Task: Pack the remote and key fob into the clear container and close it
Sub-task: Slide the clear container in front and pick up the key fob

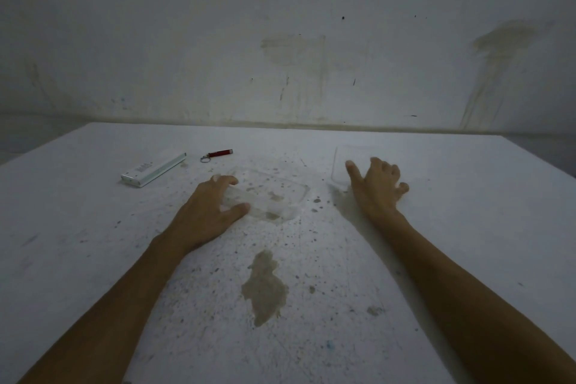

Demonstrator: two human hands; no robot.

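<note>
A clear container [280,193] sits open at the table's middle, hard to make out against the stained top. My left hand [212,206] grips its left rim, thumb and fingers around the edge. The clear lid [339,162] lies flat to the right. My right hand [377,184] rests on the lid's near right part with fingers spread. A white remote [154,169] lies at the back left. A red key fob [218,154] with a small ring lies just right of the remote. Both items are apart from the hands.
The white table [93,259] is speckled, with a brown stain [265,287] near the front middle. A marked grey wall [280,40] stands right behind the table's far edge.
</note>
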